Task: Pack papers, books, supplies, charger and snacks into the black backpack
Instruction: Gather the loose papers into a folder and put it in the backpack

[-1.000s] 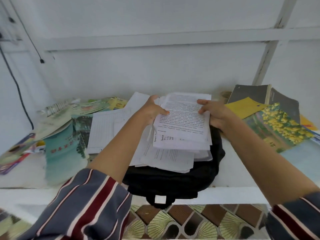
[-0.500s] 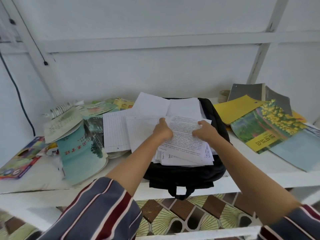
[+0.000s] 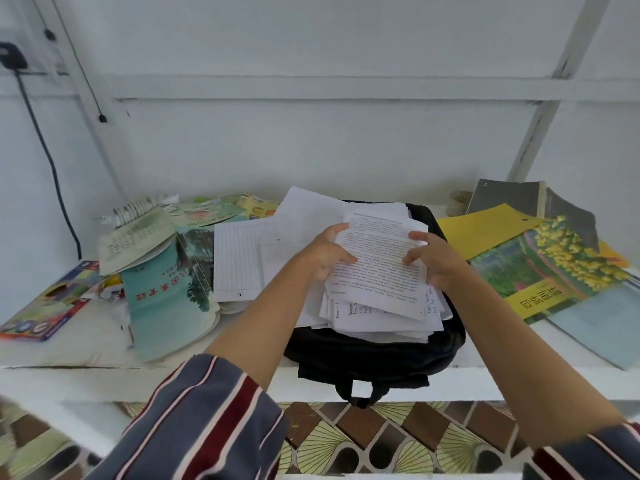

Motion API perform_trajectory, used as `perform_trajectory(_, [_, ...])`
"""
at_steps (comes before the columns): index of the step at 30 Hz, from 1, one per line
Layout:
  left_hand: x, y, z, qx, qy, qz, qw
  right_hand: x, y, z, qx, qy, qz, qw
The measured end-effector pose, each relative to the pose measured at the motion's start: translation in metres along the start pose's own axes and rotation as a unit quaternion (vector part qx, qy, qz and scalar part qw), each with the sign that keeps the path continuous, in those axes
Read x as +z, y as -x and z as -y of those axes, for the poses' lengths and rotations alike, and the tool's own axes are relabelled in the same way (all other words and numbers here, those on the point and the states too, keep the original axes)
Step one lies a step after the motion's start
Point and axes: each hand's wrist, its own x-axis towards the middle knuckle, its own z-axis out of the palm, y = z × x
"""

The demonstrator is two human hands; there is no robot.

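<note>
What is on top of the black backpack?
A loose stack of papers lies on the backpack, left hand and right hand gripping it. The papers hide its top, so opening and contents cannot be seen.

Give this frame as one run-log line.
left hand: grips paper stack | right hand: grips paper stack | black backpack: lies under paper stack

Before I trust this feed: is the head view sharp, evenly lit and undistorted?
Head view: soft, even light, no glare or hard shadows; the wide-angle lens splays the posts outward toward the edges; print on the papers is too soft to read; floor smeared at bottom left.
</note>
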Motion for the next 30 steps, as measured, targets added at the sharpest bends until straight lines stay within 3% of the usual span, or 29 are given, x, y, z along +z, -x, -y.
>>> perform_trajectory(4, [-0.013, 0.017, -0.018, 0.062, 0.028, 0.001, 0.998, 0.013, 0.006, 0.024, -0.060, -0.026, 0.050, 0.997])
perform_trajectory(8, [-0.037, 0.034, -0.032, 0.117, 0.013, -0.082, 0.990, 0.042, 0.005, 0.041, -0.111, -0.026, 0.098, 0.989])
perform_trajectory(13, [-0.061, 0.050, -0.015, 0.058, -0.074, -0.167, 0.982, 0.085, -0.013, 0.021, -0.073, 0.070, 0.136, 0.986])
perform_trajectory(18, [-0.063, 0.052, 0.013, -0.025, -0.126, -0.179, 0.975, 0.106, -0.022, -0.016, -0.064, 0.241, 0.104, 0.963])
perform_trajectory(21, [-0.062, 0.050, 0.020, -0.040, -0.135, -0.182, 0.973, 0.109, -0.023, -0.023, -0.075, 0.287, 0.101, 0.950])
perform_trajectory(30, [-0.066, 0.049, 0.016, -0.026, -0.097, -0.221, 0.970, 0.102, -0.030, -0.021, -0.003, 0.136, 0.103, 0.985])
